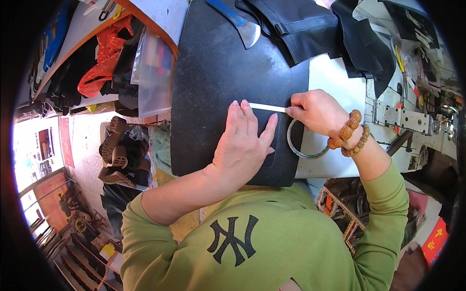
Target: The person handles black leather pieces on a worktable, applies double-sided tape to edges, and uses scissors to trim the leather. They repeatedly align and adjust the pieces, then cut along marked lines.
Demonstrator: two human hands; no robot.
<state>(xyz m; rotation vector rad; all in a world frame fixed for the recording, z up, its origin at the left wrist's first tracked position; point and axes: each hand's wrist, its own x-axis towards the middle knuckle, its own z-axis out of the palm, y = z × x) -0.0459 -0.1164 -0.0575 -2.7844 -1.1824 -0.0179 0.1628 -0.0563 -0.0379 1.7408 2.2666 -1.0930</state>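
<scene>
A narrow white strip of tape (268, 107) runs straight across a dark, round-cornered flat piece (270, 157) on the black mat (206, 72). My left hand (242, 138) lies over that piece with its fingers stretched out, the fingertips at the strip's left end. Thumb and forefinger of my right hand (315, 111) pinch the strip's other end. Below the right hand is a thin pale ring (306, 156), which looks like a narrow tape roll; its upper part is hidden by the hand. Beaded bracelets (345, 136) circle my right wrist.
A blue-handled knife with a broad blade (247, 33) lies at the mat's far side, beside black leather pieces (306, 24). Machine parts (403, 119) stand at the right. Red plastic bags (104, 63) and clear sheets (154, 72) crowd the left shelf; shoe soles (116, 155) are below.
</scene>
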